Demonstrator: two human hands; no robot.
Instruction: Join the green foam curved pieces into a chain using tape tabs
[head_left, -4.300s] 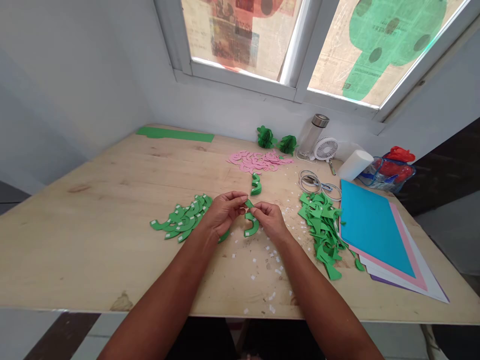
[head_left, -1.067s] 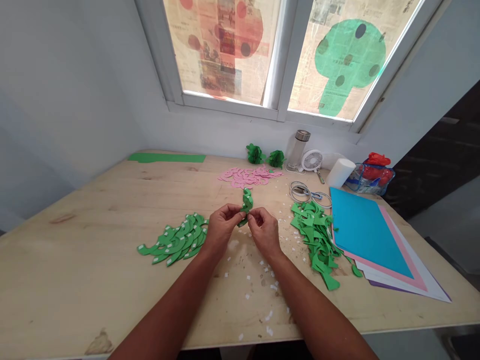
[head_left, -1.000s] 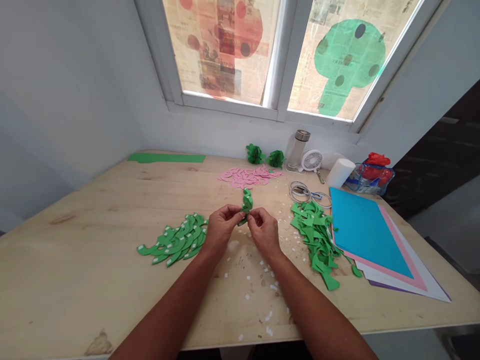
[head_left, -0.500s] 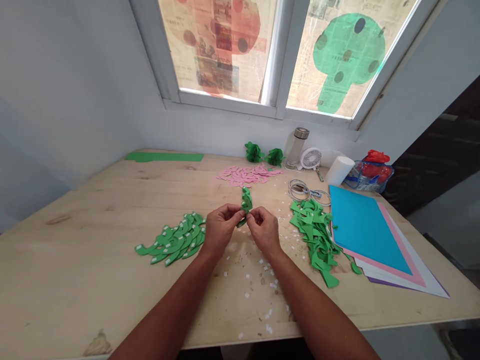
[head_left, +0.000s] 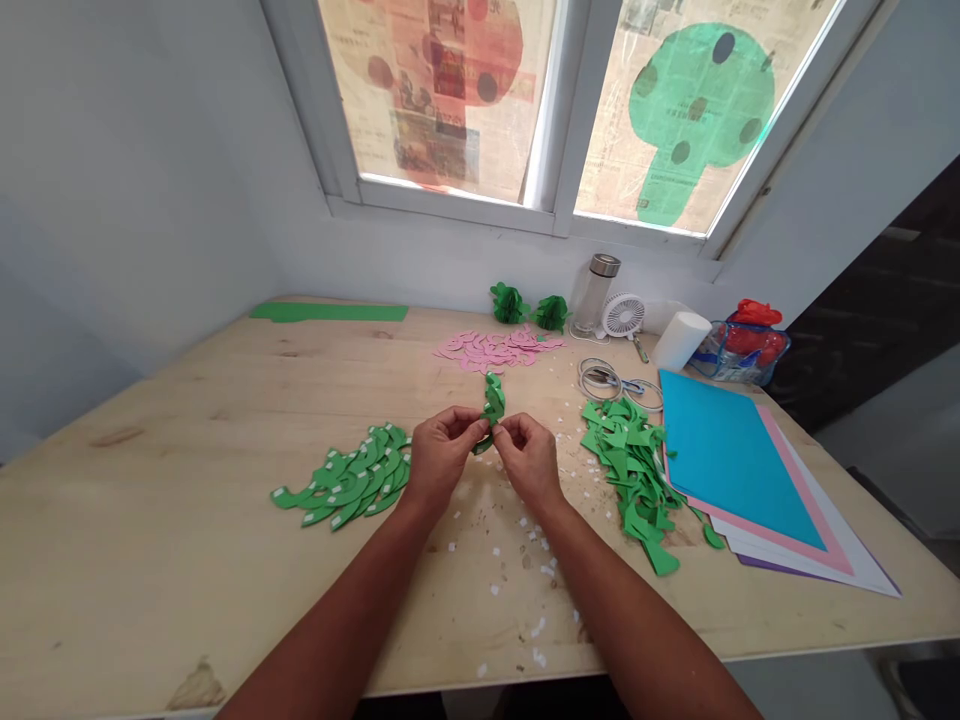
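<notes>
Between my hands stands a green paper piece (head_left: 493, 398), curled, with small white squares on it. My left hand (head_left: 444, 450) pinches its lower left side, and my right hand (head_left: 527, 455) pinches it from the right with fingertips nearly touching the left ones. Just left of my left hand lies a pile of curved green pieces (head_left: 352, 480) with white squares. Pink cut pieces (head_left: 495, 350) lie beyond the hands. Green scraps (head_left: 634, 480) are heaped to the right of my right hand.
Scissors (head_left: 600, 376), a bottle (head_left: 594, 295), a small fan (head_left: 622, 316), a white roll (head_left: 681, 340) and a clear bag (head_left: 739, 350) stand back right. Coloured sheets (head_left: 735, 460) lie right. A green strip (head_left: 337, 312) and two green paper shapes (head_left: 510, 303) lie at the back.
</notes>
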